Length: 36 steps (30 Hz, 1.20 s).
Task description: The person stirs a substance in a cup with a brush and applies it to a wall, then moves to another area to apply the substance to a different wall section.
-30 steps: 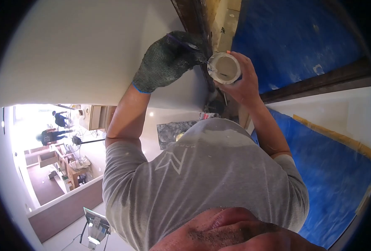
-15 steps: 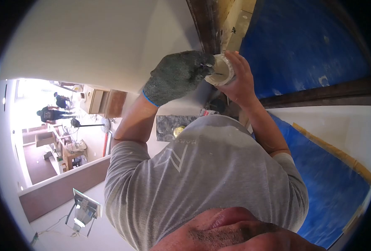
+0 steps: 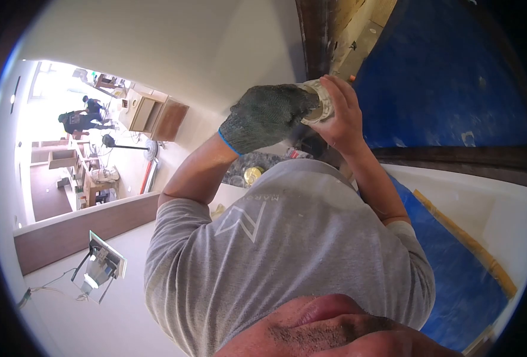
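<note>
My left hand [image 3: 266,116] wears a dark knitted glove with a blue cuff. Its fingers are closed at the mouth of a small white cup [image 3: 321,102], around a thin brush that the glove almost wholly hides. My bare right hand [image 3: 343,119] grips the cup from the right, tilted with its mouth towards the glove. Both hands are raised in front of my grey shirt [image 3: 287,250], close under a dark wooden beam [image 3: 314,35].
A white panel [image 3: 174,47] lies left of the beam and blue sheeting [image 3: 447,71] right of it, with more blue sheeting and yellow tape at the lower right. A work light [image 3: 100,265] stands at lower left. A fan [image 3: 150,149], furniture and two people [image 3: 82,118] are far off.
The gloved left hand has come down from the beam to the cup's mouth and now covers it. Both hands and the cup have shifted slightly right as the view turned.
</note>
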Available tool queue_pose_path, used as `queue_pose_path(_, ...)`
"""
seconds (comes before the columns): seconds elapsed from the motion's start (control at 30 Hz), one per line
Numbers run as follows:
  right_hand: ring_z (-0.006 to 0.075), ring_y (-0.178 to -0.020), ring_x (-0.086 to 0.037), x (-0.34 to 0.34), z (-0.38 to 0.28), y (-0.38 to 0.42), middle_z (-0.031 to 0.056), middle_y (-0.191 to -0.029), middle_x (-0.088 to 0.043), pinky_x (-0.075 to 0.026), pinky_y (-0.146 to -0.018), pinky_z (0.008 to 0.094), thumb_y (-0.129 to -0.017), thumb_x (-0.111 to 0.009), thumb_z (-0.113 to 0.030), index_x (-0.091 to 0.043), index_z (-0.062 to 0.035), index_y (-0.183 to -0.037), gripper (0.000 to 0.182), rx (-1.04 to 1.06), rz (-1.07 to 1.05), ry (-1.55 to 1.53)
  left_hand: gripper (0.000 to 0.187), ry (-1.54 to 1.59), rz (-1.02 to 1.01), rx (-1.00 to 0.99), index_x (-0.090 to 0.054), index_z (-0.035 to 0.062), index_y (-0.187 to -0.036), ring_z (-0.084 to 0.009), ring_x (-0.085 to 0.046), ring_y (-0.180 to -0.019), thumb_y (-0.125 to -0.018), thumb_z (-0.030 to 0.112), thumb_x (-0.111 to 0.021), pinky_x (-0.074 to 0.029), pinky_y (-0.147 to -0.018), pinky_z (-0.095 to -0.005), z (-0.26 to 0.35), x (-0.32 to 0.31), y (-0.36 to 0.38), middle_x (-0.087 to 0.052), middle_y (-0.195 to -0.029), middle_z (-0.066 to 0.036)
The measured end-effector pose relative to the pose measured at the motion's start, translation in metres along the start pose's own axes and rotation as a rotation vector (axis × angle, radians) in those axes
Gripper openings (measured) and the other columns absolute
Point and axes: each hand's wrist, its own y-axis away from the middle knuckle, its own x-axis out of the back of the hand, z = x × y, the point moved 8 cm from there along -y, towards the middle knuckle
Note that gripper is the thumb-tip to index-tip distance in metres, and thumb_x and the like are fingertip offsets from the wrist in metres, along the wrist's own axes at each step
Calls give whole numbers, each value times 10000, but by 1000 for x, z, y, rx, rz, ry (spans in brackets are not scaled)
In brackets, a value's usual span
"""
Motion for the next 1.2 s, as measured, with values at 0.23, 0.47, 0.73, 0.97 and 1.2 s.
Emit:
queue_pose_path(0.23,371,-1237,-569,-11,4,3,172,-1341,-592,-473,-1063,454,-625,-903,-150,-572,-52,-1385,834,-144,-100,-42,185,282,189,230,-712,32,-1137,-215,-729,-942,-957,59,-681,-595,-803,-352,-24,28,17,-752,-1089,-130)
queue_pose_path(0.47,367,-1206,-575,-21,7,2,177,-1307,-597,-482,-1037,454,-633,-938,-216,-569,-19,-1378,854,-154,-138,-35,217,945,516,405,-638,0,-1210,-164,-739,-899,-996,33,-639,-586,-780,-307,-59,19,41,-746,-998,-112)
queue_pose_path(0.73,372,-1203,-579,-39,2,-5,167,-1288,-604,-485,-1037,452,-632,-941,-261,-572,-38,-1376,860,-206,-188,-21,257,598,350,377,-583,-26,-1226,-165,-693,-1019,-978,-69,-634,-577,-873,-302,-72,18,46,-694,-1163,-133)
queue_pose_path(0.97,371,-1185,-594,-62,-10,-18,165,-1280,-611,-496,-1019,453,-641,-939,-270,-579,-55,-1368,839,-181,-214,13,250,316,397,343,-591,-24,-1205,-164,-698,-965,-965,-68,-641,-579,-840,-300,-86,47,65,-708,-1138,-136)
queue_pose_path(1.2,372,-1167,-609,-79,-22,-22,166,-1279,-616,-514,-994,468,-648,-943,-282,-577,-58,-1354,826,-164,-183,7,212,533,591,383,-702,32,-1085,-262,-748,-897,-904,110,-780,-591,-774,-349,-107,63,86,-742,-1042,-132)
